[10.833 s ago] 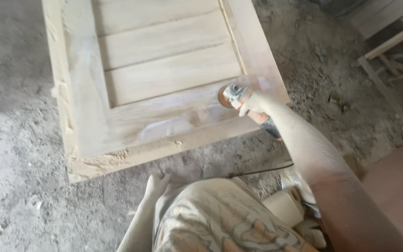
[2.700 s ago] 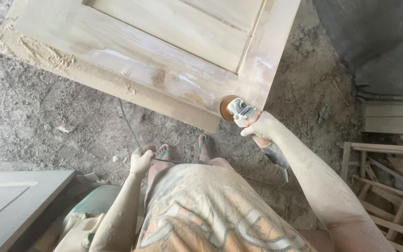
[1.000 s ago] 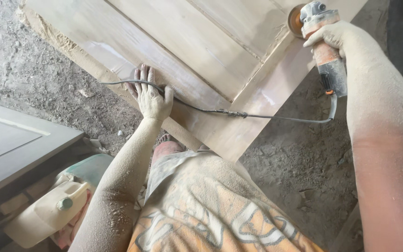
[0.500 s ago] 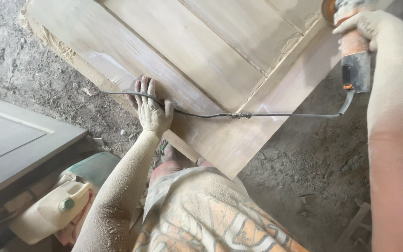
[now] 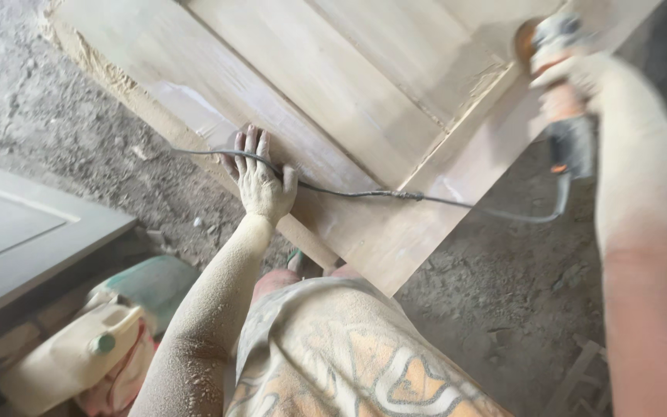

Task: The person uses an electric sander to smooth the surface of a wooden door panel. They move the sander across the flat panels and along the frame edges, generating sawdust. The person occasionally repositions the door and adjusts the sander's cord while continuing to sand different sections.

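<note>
Head view: right hand (image 5: 592, 73) wrapped around the angle grinder (image 5: 557, 93), disc now drawn back along the door panel's (image 5: 326, 85) right rail from 0.5 s ago; left hand (image 5: 260, 181) spread flat, still pinning the cord (image 5: 395, 194) near the door's bottom edge; sanding goes on

Motion blur smears our right hand (image 5: 592, 73) and the grinder (image 5: 561, 93), so we cannot tell how the fingers close on its body, and the disc (image 5: 525, 38) is half hidden behind the tool's head. The door (image 5: 333, 100) runs off the top edge; its far end is out of sight. Our left hand (image 5: 260, 181) covers the stretch of cord (image 5: 395, 194) passing beneath the fingers. Our feet are mostly hidden under the door and shirt (image 5: 341, 355). At lower left, the jug (image 5: 71, 359) lies soft and dim, cut by the frame, and the grey panel (image 5: 17, 239) runs off the left edge.
</note>
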